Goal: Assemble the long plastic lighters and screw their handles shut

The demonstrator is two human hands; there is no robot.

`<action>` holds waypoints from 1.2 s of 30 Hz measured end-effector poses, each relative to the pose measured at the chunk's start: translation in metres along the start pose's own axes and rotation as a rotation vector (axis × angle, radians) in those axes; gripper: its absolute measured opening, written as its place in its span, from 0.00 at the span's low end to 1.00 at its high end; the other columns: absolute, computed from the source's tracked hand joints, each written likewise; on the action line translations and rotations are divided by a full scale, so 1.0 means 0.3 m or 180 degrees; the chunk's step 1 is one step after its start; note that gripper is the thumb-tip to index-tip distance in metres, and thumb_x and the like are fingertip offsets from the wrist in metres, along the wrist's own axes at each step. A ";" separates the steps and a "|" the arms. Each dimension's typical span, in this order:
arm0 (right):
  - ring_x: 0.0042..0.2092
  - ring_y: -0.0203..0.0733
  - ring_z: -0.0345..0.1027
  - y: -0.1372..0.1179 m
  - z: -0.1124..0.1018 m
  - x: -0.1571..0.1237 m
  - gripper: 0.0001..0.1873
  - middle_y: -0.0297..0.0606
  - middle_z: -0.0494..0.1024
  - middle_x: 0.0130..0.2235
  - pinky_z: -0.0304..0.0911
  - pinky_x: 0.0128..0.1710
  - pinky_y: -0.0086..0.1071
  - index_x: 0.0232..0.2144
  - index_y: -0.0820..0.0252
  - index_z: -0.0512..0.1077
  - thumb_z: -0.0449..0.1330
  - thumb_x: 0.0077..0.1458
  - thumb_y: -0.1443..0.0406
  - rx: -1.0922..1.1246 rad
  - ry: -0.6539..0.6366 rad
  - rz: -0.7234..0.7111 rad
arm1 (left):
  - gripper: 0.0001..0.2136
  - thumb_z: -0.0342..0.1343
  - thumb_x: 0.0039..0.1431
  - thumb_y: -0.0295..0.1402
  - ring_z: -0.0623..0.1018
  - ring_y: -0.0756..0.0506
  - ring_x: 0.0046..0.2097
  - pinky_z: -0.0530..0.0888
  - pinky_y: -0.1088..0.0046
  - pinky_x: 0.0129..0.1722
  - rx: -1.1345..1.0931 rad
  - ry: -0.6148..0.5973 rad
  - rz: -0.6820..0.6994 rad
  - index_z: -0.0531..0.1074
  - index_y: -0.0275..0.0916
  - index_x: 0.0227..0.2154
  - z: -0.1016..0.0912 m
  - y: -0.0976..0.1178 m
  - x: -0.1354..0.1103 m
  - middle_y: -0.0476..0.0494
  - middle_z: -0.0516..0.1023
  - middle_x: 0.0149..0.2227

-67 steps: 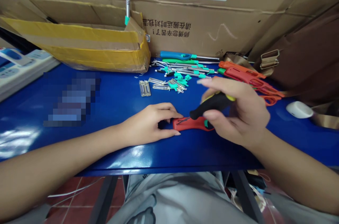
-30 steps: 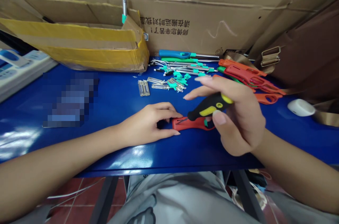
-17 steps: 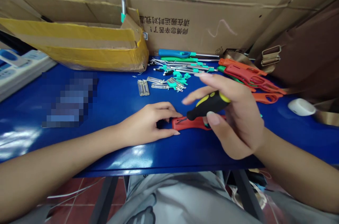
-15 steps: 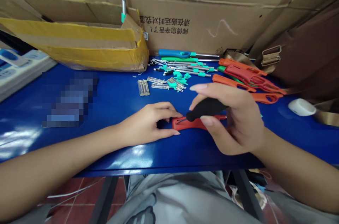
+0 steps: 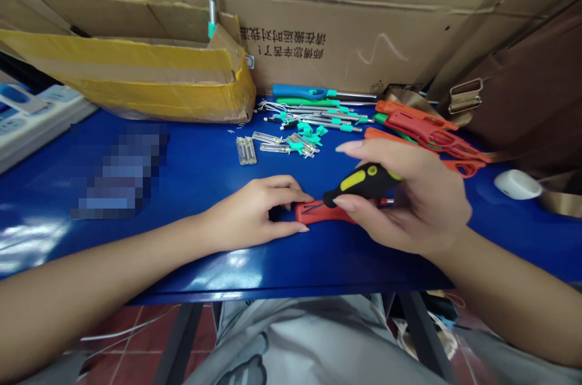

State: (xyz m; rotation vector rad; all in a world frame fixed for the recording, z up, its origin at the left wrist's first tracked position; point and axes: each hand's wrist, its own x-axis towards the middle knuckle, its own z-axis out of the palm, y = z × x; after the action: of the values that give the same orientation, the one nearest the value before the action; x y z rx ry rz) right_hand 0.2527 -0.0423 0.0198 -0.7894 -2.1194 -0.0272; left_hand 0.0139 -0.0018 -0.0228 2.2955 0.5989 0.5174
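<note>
A red plastic handle piece (image 5: 324,213) lies flat on the blue table (image 5: 191,185). My left hand (image 5: 254,212) pinches its left end between thumb and forefinger and pins it to the table. My right hand (image 5: 409,194) is wrapped round a black and yellow screwdriver (image 5: 361,182), whose tip points down-left onto the red piece. The screwdriver's shaft is mostly hidden.
A pile of red and orange handles (image 5: 427,133) lies at the right rear. Small metal parts with green caps (image 5: 300,130) lie behind the hands. A taped cardboard box (image 5: 136,79) stands at the back left, a white object (image 5: 516,184) at the right.
My right hand has been turning the screwdriver handle in its fingers, so the yellow markings roll in and out of sight. My left hand and the red piece have stayed put.
</note>
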 end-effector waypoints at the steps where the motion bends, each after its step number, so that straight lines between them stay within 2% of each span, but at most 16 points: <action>1: 0.41 0.43 0.81 -0.003 -0.004 -0.001 0.25 0.37 0.79 0.57 0.78 0.38 0.35 0.62 0.48 0.64 0.60 0.64 0.64 0.0021 -0.0040 0.0091 | 0.14 0.65 0.62 0.34 0.78 0.48 0.45 0.74 0.72 0.49 0.0011 0.0019 0.0008 0.78 0.36 0.49 0.000 0.000 0.000 0.43 0.77 0.44; 4: 0.49 0.49 0.80 -0.008 -0.013 -0.004 0.28 0.38 0.70 0.65 0.78 0.42 0.41 0.68 0.47 0.56 0.51 0.68 0.64 0.0376 -0.0250 0.0296 | 0.16 0.66 0.61 0.35 0.78 0.48 0.45 0.74 0.73 0.48 0.0060 0.0057 0.0024 0.77 0.35 0.50 0.001 -0.001 -0.001 0.43 0.77 0.44; 6: 0.51 0.49 0.79 -0.009 -0.012 0.000 0.29 0.38 0.71 0.64 0.78 0.44 0.43 0.68 0.48 0.55 0.49 0.68 0.66 0.0543 -0.0298 0.0217 | 0.16 0.66 0.61 0.35 0.78 0.47 0.46 0.74 0.72 0.50 0.0078 0.0057 0.0035 0.77 0.35 0.50 0.002 -0.002 -0.002 0.43 0.78 0.44; 9: 0.40 0.43 0.80 -0.004 -0.010 0.012 0.21 0.36 0.82 0.47 0.77 0.39 0.37 0.60 0.52 0.66 0.55 0.66 0.66 0.0531 -0.0293 -0.0108 | 0.16 0.65 0.62 0.35 0.79 0.47 0.47 0.74 0.72 0.50 0.0116 0.0059 0.0062 0.77 0.36 0.51 0.004 -0.004 -0.005 0.42 0.78 0.45; 11: 0.33 0.40 0.77 0.002 -0.012 0.016 0.13 0.33 0.82 0.34 0.75 0.34 0.34 0.52 0.53 0.72 0.59 0.66 0.63 0.0295 -0.0262 -0.0269 | 0.16 0.65 0.62 0.34 0.79 0.47 0.47 0.75 0.72 0.49 0.0138 0.0092 0.0103 0.77 0.35 0.51 0.004 -0.005 -0.006 0.42 0.79 0.46; 12: 0.32 0.40 0.77 0.004 -0.014 0.015 0.12 0.33 0.82 0.33 0.75 0.34 0.33 0.51 0.54 0.72 0.59 0.66 0.61 0.0195 -0.0266 -0.0270 | 0.16 0.65 0.62 0.34 0.79 0.47 0.47 0.75 0.72 0.49 0.0141 0.0098 0.0110 0.77 0.35 0.51 0.004 -0.005 -0.006 0.42 0.78 0.46; 14: 0.39 0.41 0.79 0.007 -0.017 0.009 0.17 0.37 0.82 0.44 0.76 0.40 0.35 0.57 0.55 0.68 0.52 0.70 0.60 0.0207 -0.0361 -0.0142 | 0.16 0.65 0.62 0.34 0.79 0.47 0.46 0.75 0.72 0.49 0.0128 0.0089 0.0089 0.77 0.35 0.51 0.003 -0.004 -0.005 0.42 0.78 0.46; 17: 0.55 0.45 0.75 0.008 -0.015 0.000 0.27 0.41 0.70 0.64 0.73 0.53 0.41 0.69 0.53 0.51 0.44 0.71 0.64 0.0530 -0.0539 0.0237 | 0.15 0.65 0.62 0.34 0.79 0.47 0.45 0.75 0.72 0.49 0.0098 0.0060 0.0037 0.77 0.36 0.49 0.002 -0.001 -0.003 0.43 0.78 0.44; 19: 0.56 0.46 0.74 0.007 -0.012 0.000 0.30 0.40 0.69 0.65 0.73 0.54 0.42 0.70 0.51 0.50 0.47 0.69 0.66 0.0651 -0.0542 0.0209 | 0.14 0.65 0.62 0.34 0.78 0.47 0.45 0.75 0.71 0.49 0.0078 0.0075 0.0032 0.77 0.36 0.49 0.001 0.001 -0.002 0.43 0.78 0.44; 23: 0.42 0.43 0.80 0.002 -0.013 0.014 0.28 0.34 0.83 0.50 0.77 0.42 0.35 0.64 0.48 0.62 0.61 0.63 0.67 0.0318 -0.0359 -0.0117 | 0.12 0.65 0.62 0.35 0.78 0.47 0.45 0.75 0.70 0.49 0.0050 0.0036 -0.0004 0.78 0.38 0.47 0.000 0.005 -0.001 0.43 0.78 0.44; 25: 0.39 0.42 0.81 -0.003 -0.014 0.017 0.29 0.32 0.84 0.47 0.78 0.40 0.35 0.64 0.46 0.63 0.62 0.63 0.66 0.0135 -0.0322 -0.0115 | 0.12 0.65 0.62 0.35 0.78 0.46 0.45 0.76 0.70 0.49 0.0055 0.0027 -0.0019 0.78 0.39 0.47 -0.001 0.006 -0.001 0.43 0.78 0.44; 28: 0.52 0.48 0.78 -0.009 -0.010 0.011 0.31 0.39 0.74 0.62 0.76 0.50 0.42 0.70 0.49 0.54 0.52 0.67 0.67 0.0448 -0.0385 -0.0061 | 0.13 0.65 0.62 0.35 0.79 0.45 0.46 0.76 0.68 0.50 0.0085 0.0041 -0.0036 0.78 0.38 0.48 0.000 0.005 -0.001 0.42 0.78 0.45; 30: 0.58 0.49 0.74 -0.010 -0.008 0.003 0.32 0.39 0.69 0.66 0.74 0.53 0.45 0.71 0.48 0.51 0.48 0.67 0.68 0.0543 -0.0475 0.0024 | 0.13 0.64 0.62 0.35 0.79 0.45 0.46 0.76 0.68 0.50 0.0114 0.0062 -0.0023 0.78 0.38 0.48 0.002 0.003 -0.001 0.41 0.78 0.46; 31: 0.56 0.49 0.75 -0.009 -0.008 0.000 0.31 0.38 0.72 0.64 0.75 0.51 0.45 0.70 0.46 0.53 0.49 0.67 0.68 0.0454 -0.0544 0.0049 | 0.12 0.64 0.62 0.34 0.79 0.45 0.46 0.76 0.68 0.49 0.0119 0.0076 0.0002 0.79 0.38 0.47 0.003 0.002 -0.001 0.41 0.79 0.45; 33: 0.44 0.45 0.80 -0.005 -0.009 -0.003 0.27 0.35 0.82 0.51 0.76 0.41 0.40 0.64 0.44 0.62 0.53 0.65 0.68 0.0157 -0.0590 -0.0086 | 0.10 0.64 0.62 0.34 0.79 0.45 0.45 0.76 0.69 0.49 0.0112 0.0095 0.0056 0.79 0.38 0.45 0.004 0.000 -0.002 0.42 0.79 0.44; 36: 0.30 0.40 0.75 0.001 -0.006 -0.002 0.19 0.29 0.82 0.33 0.70 0.29 0.34 0.52 0.48 0.71 0.59 0.61 0.71 -0.0120 -0.0428 -0.0393 | 0.12 0.64 0.62 0.34 0.79 0.46 0.44 0.76 0.70 0.48 0.0109 0.0080 0.0054 0.78 0.38 0.46 0.003 0.000 -0.003 0.43 0.78 0.43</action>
State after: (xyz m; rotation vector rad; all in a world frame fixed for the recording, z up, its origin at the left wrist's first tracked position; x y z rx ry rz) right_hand 0.2545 -0.0428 0.0204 -0.6984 -2.2989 -0.0821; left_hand 0.0136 -0.0027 -0.0235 2.3313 0.6056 0.5488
